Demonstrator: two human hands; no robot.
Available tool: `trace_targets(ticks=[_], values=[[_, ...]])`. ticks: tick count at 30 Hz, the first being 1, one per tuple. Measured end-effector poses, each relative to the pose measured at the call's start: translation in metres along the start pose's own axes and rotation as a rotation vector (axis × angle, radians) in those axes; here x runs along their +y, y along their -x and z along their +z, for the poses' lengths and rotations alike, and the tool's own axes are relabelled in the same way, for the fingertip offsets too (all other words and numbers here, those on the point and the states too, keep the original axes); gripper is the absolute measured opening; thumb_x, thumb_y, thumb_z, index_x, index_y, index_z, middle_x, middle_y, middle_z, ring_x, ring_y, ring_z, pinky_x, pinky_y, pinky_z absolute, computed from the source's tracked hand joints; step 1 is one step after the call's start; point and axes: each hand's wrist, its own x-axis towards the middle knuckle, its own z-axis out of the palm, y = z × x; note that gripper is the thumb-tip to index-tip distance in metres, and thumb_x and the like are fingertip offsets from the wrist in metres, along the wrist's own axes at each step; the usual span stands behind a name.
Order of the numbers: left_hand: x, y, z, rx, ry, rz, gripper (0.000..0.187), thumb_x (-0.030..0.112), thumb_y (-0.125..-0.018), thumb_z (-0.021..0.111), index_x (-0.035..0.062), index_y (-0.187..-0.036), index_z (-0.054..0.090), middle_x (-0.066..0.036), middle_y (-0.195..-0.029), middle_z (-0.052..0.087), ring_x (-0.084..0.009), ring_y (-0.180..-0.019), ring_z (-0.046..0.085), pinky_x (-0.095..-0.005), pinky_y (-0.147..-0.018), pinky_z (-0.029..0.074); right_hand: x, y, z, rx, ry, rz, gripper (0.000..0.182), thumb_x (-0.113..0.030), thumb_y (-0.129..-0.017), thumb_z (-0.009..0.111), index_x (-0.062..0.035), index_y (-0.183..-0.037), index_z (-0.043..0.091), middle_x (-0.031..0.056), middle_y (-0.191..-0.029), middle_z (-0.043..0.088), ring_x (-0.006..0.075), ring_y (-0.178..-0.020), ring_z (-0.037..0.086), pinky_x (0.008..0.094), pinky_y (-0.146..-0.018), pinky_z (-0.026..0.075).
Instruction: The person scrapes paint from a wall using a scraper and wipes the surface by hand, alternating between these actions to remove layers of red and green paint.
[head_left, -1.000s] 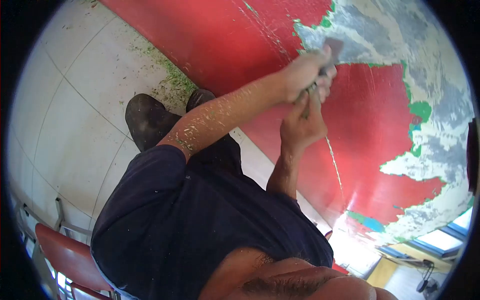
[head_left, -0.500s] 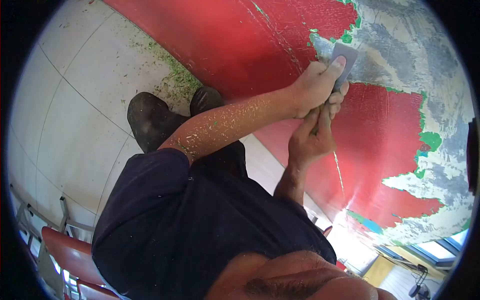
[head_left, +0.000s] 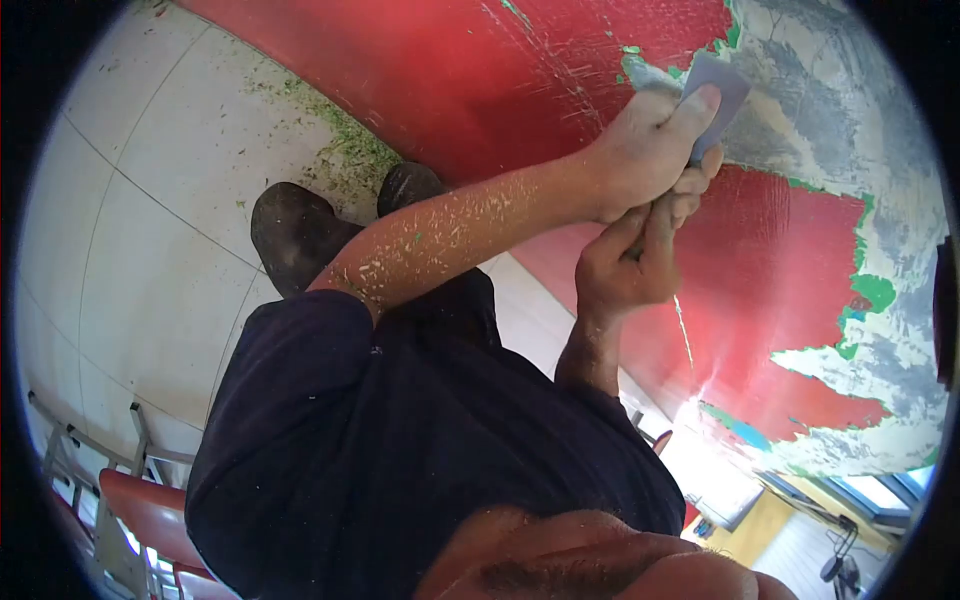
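My left hand reaches across from the left and wraps around a scraper. Its thumb presses flat along the wide grey blade, and the fingers curl underneath. Below it, my right hand is closed at the lower end, where the handle is mostly hidden. The blade lies over the patchy border between red paint and the stripped grey-white surface. Green paint shows along the ragged edges. Pale flakes and a green speck stick to my left forearm.
Green and pale scrapings lie on the tiled floor along the base of the red surface, close to my dark shoes. Red chairs with metal frames stand at lower left. Windows show at lower right.
Both hands and the scraper have moved a little up and to the right across the surface. The grip looks the same.
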Motion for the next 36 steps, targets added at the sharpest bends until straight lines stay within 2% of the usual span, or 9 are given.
trace_targets(ticks=[3,8,11,14,18,24,27,33,36], values=[[-0.013,0.004,0.000,0.002,-0.020,0.020,0.057,0.051,-0.098,0.033,0.0052,-0.067,0.046,-0.001,-0.049,0.039,-0.0141,-0.040,0.046,-0.0303,-0.042,0.042,-0.003,-0.009,-0.005,0.020,-0.043,-0.076,0.029,0.003,-0.088,0.050,0.0109,-0.114,0.059,0.0215,-0.108,0.066,0.0219,-0.068,0.066,0.0283,-0.059,0.051],[0.006,0.003,0.007,0.018,0.078,-0.027,0.053,0.043,-0.100,0.032,0.0032,-0.068,0.047,-0.003,-0.049,0.041,-0.0149,-0.041,0.046,-0.0311,-0.040,0.043,-0.007,-0.013,-0.005,-0.006,0.050,-0.066,0.029,0.003,-0.087,0.050,0.0117,-0.113,0.059,0.0208,-0.103,0.067,0.0245,-0.074,0.069,0.0280,-0.064,0.053],[-0.012,0.012,0.001,-0.015,0.088,-0.038,0.054,0.046,-0.099,0.033,0.0035,-0.068,0.047,-0.002,-0.051,0.042,-0.0143,-0.042,0.046,-0.0307,-0.042,0.044,0.002,0.001,-0.003,0.031,-0.041,-0.079,0.031,0.004,-0.086,0.050,0.0100,-0.115,0.060,0.0155,-0.078,0.069,0.0152,-0.060,0.063,0.0246,-0.055,0.048],[-0.008,0.002,-0.003,0.019,0.088,-0.041,0.055,0.046,-0.099,0.034,0.0031,-0.068,0.048,-0.002,-0.051,0.042,-0.0145,-0.040,0.045,-0.0307,-0.040,0.044,0.002,0.001,0.004,0.033,0.064,-0.011,0.031,0.005,-0.086,0.050,0.0094,-0.115,0.060,0.0144,-0.073,0.067,0.0102,-0.057,0.058,0.0219,-0.052,0.044],[-0.020,0.012,-0.004,0.003,0.029,-0.068,0.055,0.046,-0.099,0.034,0.0026,-0.067,0.049,-0.002,-0.051,0.042,-0.0141,-0.043,0.046,-0.0305,-0.042,0.044,0.004,0.009,-0.005,0.010,-0.099,-0.018,0.031,0.006,-0.085,0.049,0.0076,-0.113,0.062,0.0170,-0.080,0.069,0.0094,-0.060,0.060,0.0211,-0.052,0.044],[0.002,0.005,-0.005,0.035,0.024,-0.009,0.054,0.044,-0.099,0.033,0.0031,-0.066,0.047,-0.002,-0.049,0.041,-0.0151,-0.042,0.046,-0.0313,-0.042,0.044,-0.005,-0.007,0.008,0.069,-0.026,-0.027,0.030,0.003,-0.086,0.051,0.0077,-0.113,0.062,0.0209,-0.094,0.069,0.0147,-0.066,0.065,0.0232,-0.057,0.048],[-0.016,0.007,-0.011,0.067,0.023,-0.027,0.055,0.045,-0.099,0.034,0.0029,-0.066,0.047,-0.003,-0.050,0.042,-0.0151,-0.043,0.046,-0.0317,-0.043,0.044,-0.002,0.006,0.000,0.007,-0.120,-0.036,0.030,0.003,-0.086,0.052,0.0078,-0.113,0.062,0.0210,-0.094,0.069,0.0155,-0.066,0.066,0.0238,-0.058,0.048],[-0.027,0.015,-0.010,0.089,0.023,-0.058,0.054,0.048,-0.099,0.032,0.0040,-0.071,0.047,-0.001,-0.052,0.041,-0.0136,-0.043,0.045,-0.0318,-0.045,0.044,-0.002,0.011,-0.005,-0.084,-0.008,0.102,0.029,0.004,-0.085,0.052,0.0101,-0.112,0.061,0.0183,-0.084,0.070,0.0153,-0.065,0.065,0.0243,-0.058,0.048],[-0.020,0.010,-0.010,0.085,0.036,-0.039,0.054,0.045,-0.099,0.033,0.0027,-0.068,0.047,-0.003,-0.051,0.042,-0.0140,-0.043,0.046,-0.0322,-0.043,0.044,-0.003,0.002,0.002,-0.008,-0.017,0.006,0.029,0.004,-0.085,0.052,0.0095,-0.112,0.061,0.0165,-0.080,0.069,0.0148,-0.062,0.064,0.0248,-0.056,0.048]])
